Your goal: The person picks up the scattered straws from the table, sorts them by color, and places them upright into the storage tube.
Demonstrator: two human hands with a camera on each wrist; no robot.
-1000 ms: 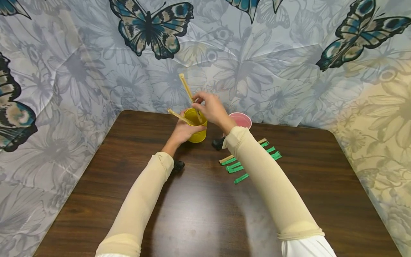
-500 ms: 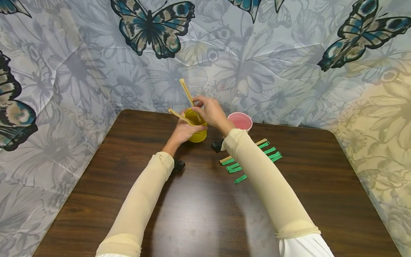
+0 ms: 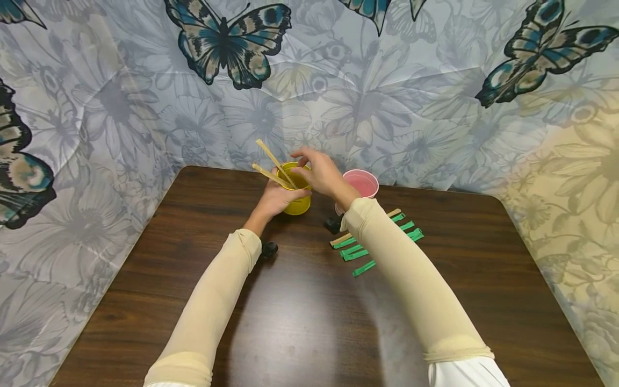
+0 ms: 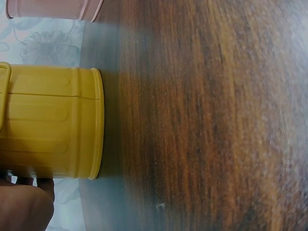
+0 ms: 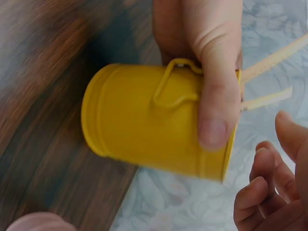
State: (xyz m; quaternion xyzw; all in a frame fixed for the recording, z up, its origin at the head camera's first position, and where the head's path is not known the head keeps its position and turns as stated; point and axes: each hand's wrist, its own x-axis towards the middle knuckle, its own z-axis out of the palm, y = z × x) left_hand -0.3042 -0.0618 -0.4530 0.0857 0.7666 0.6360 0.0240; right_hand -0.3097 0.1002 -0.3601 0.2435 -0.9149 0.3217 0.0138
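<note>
My left hand grips a small yellow metal bucket with a side handle, thumb along the rim in the right wrist view. Two thin tan stick packets, the upper one and the lower one, lean out of the bucket toward the left; their lower ends are inside. Just right of the rim, my right hand has its fingers apart and loosely bent. In the right wrist view nothing sits between that right hand's fingers. The left wrist view shows the bucket's ribbed side and part of the left hand.
A pink bucket stands behind my right wrist. Several green stick packets and a tan one lie on the dark wooden table, partly under my right forearm. A butterfly-patterned cloth hangs behind.
The right hand pinched the upper tan packet and lowered it into the yellow bucket, then let go. The packet now tips left, and the fingers have spread. The left hand stays put.
</note>
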